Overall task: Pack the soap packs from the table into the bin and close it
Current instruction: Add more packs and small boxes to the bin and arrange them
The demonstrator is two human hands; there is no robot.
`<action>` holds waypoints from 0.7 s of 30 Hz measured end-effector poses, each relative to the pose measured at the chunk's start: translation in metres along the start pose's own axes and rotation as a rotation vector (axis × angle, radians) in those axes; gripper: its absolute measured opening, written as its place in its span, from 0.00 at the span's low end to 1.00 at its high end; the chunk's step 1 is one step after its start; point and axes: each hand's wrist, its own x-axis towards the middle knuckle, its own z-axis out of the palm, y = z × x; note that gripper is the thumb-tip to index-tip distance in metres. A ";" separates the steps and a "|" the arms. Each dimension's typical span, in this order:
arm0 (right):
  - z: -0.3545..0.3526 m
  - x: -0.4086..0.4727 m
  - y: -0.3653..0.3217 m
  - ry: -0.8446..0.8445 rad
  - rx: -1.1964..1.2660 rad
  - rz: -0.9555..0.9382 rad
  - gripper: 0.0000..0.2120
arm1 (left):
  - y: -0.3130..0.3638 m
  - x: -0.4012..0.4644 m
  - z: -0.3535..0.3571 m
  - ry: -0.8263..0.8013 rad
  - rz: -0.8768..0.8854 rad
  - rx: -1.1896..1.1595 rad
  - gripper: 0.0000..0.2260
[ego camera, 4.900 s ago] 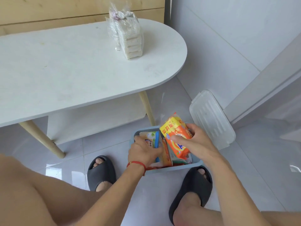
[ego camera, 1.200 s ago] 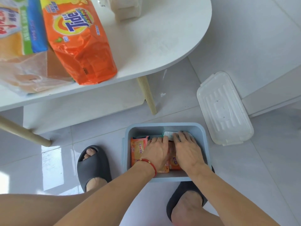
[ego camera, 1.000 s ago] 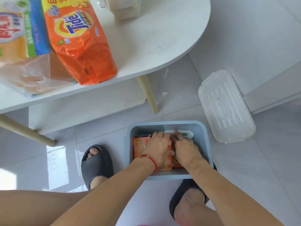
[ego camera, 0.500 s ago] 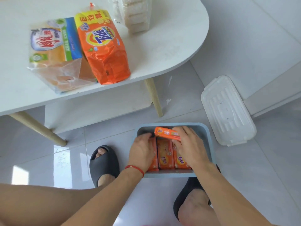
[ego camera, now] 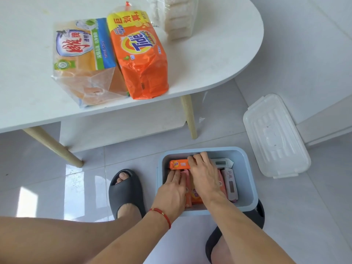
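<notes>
The person is arranging soap bars inside the blue bin [ego camera: 247,180] on the floor. The right hand [ego camera: 204,173] curls its fingers over an orange bar [ego camera: 179,164] lying along the bin's far wall. The left hand [ego camera: 174,189] lies flat, fingers straight, on the bars near the left wall. I think the next move must fetch the orange Tide pack [ego camera: 139,56] and the transparent pack [ego camera: 83,60] from the table's [ego camera: 219,60] front edge; the lid [ego camera: 276,136] waits beside the bin.
</notes>
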 end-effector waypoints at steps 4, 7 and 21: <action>0.001 -0.003 0.004 -0.035 0.034 -0.037 0.29 | 0.001 -0.012 0.003 0.088 0.040 -0.032 0.25; 0.005 -0.019 0.012 -0.049 0.133 -0.088 0.35 | -0.001 -0.011 0.005 0.095 0.028 -0.017 0.30; 0.028 -0.003 0.003 -0.201 0.185 -0.019 0.28 | 0.003 0.038 -0.017 -0.129 -0.052 0.031 0.25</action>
